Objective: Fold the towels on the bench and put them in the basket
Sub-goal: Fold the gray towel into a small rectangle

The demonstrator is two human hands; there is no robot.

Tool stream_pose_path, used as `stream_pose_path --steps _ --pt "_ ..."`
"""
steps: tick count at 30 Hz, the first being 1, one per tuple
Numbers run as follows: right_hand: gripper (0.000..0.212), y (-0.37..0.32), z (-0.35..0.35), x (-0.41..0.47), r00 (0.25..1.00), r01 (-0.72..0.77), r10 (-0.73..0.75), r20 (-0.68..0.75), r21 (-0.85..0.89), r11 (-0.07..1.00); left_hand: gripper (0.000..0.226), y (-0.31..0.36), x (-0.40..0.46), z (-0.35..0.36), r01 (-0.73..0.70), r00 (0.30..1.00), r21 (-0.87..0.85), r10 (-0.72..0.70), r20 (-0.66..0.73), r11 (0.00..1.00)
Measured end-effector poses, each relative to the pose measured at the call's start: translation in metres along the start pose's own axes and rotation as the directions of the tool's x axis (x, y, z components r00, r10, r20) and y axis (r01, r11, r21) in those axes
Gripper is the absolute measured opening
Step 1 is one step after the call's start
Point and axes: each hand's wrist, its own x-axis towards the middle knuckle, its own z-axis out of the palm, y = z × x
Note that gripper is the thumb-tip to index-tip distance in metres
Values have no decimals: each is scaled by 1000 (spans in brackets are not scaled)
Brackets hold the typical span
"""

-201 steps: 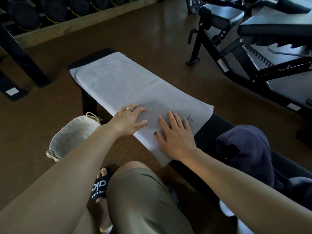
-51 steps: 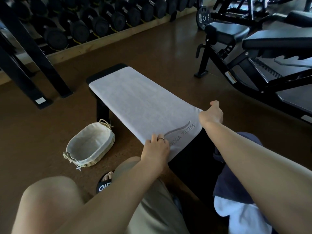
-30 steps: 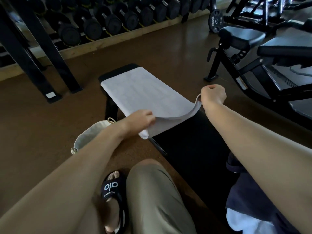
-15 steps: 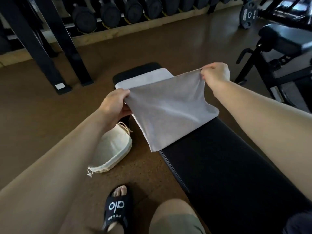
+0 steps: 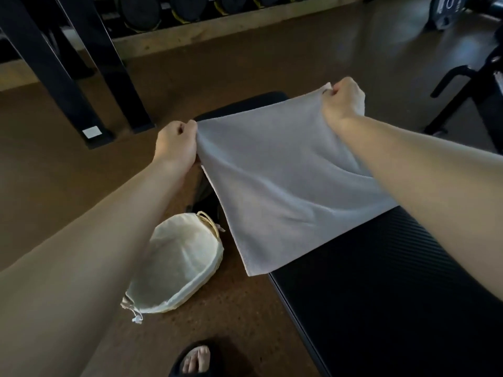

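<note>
A light grey towel (image 5: 275,180) lies doubled over on the far half of the black padded bench (image 5: 381,281). My left hand (image 5: 175,145) pinches its left far corner and my right hand (image 5: 343,100) pinches its right far corner, holding that edge above the bench's far end. The upper layer sags between my hands. The folded edge rests across the bench near its middle and hangs slightly over the left side. A cloth-lined wicker basket (image 5: 174,263) sits on the floor left of the bench, with nothing visible inside.
A black rack's legs (image 5: 81,85) stand on the brown floor at far left, with dumbbells (image 5: 141,9) on a wooden ledge behind. Another black machine frame (image 5: 468,85) is at the far right. My sandalled foot (image 5: 194,361) is at the bottom edge.
Both hands gripped the towel's near edge, lifted it and carried it over toward the bench's far end, folding the towel in half. The near half of the bench is now bare.
</note>
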Motion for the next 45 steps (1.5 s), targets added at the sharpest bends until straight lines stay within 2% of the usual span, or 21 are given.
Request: stream_pose_path --steps 2,5,9,11,15,17,19,20,23,24,26,29,32,34,39,42,44,45 --pt "16 -1 10 4 1000 12 -12 28 -34 999 34 -9 8 7 24 1000 14 -24 -18 1000" --pt "33 7 20 6 987 14 7 158 -131 991 36 -18 8 12 62 998 19 -61 -34 998" --pt "66 20 8 -4 960 -80 131 246 -206 975 78 -21 -16 7 226 971 3 -226 76 974" --pt "80 27 -5 -10 930 -161 223 291 -223 961 88 -23 -34 5 286 947 1 -283 153 958" --pt "93 48 -30 -26 840 -299 366 400 -220 928 96 -37 -71 9 381 880 -21 -356 315 924" --pt "90 58 -46 -38 805 -334 407 432 -238 912 98 -41 -86 9 392 856 -19 -358 372 920" --pt "81 66 -63 -49 804 -327 407 433 -249 911 100 -39 -101 8 379 852 -34 -335 402 925" --pt "77 69 -70 -56 812 -314 397 428 -252 915 94 -37 -108 8 365 856 -48 -315 410 930" --pt "66 79 -91 -74 854 -230 335 397 -290 929 35 -24 -134 9 301 885 -86 -245 395 950" --pt "57 82 -98 -80 874 -179 293 387 -304 936 24 -20 -144 8 307 885 -93 -248 394 947" --pt "39 87 -112 -94 906 -97 216 364 -319 943 15 -16 -163 5 339 871 -109 -268 412 934" --pt "32 100 -133 -119 922 -59 172 346 -314 947 16 -18 -195 1 376 818 -63 -300 491 924" --pt "31 117 -155 -147 918 -70 186 351 -318 946 23 -24 -230 -4 407 713 39 -344 611 912" --pt "33 128 -172 -165 919 -75 189 347 -318 945 19 -29 -251 -7 402 643 129 -380 665 907" --pt "24 154 -208 -198 911 -117 237 338 -339 934 22 -37 -281 -7 346 543 263 -421 727 901" --pt "21 159 -220 -205 898 -96 258 356 -415 905 23 -33 -286 -10 331 462 349 -473 750 877" --pt "22 160 -223 -204 905 -91 254 341 -430 898 26 -32 -279 -14 349 477 359 -494 727 866" --pt "26 158 -223 -202 916 -89 239 324 -416 905 29 -32 -273 -14 362 528 336 -488 695 870"
